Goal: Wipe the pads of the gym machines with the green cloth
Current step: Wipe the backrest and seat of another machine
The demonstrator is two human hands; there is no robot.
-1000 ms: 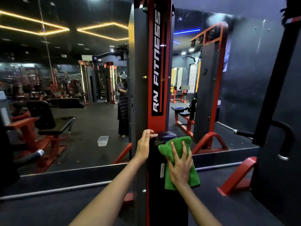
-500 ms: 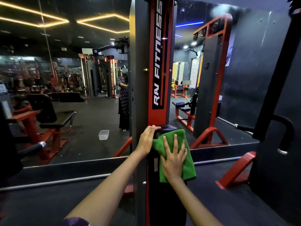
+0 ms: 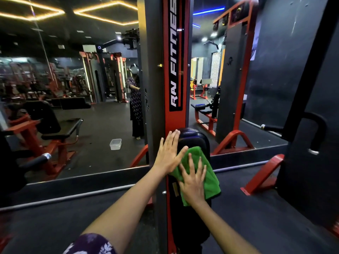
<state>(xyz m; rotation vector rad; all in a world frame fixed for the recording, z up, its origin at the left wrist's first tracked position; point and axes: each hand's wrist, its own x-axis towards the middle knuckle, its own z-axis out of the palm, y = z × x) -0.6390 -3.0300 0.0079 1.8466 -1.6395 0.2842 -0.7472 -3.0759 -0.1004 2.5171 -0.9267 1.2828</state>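
- The right hand [image 3: 193,183] is open, with the fingers spread and straight, and it presses the green cloth [image 3: 207,173] flat against the black pad [image 3: 194,139].
- The cloth lies under this palm; it sticks out above the fingertips and to the right of the hand, and its lower edge hangs down beside the wrist.
- The left hand [image 3: 169,153] is also open, fingers straight and close together. It rests flat on the left edge of the pad and on the red post [image 3: 174,118], just above and to the left of the right hand. Its thumb touches the upper left corner of the cloth.
- The pad is upright, and its rounded top shows bare above both hands.
- A mirror [image 3: 73,107] is behind the post, to the left of the hands.
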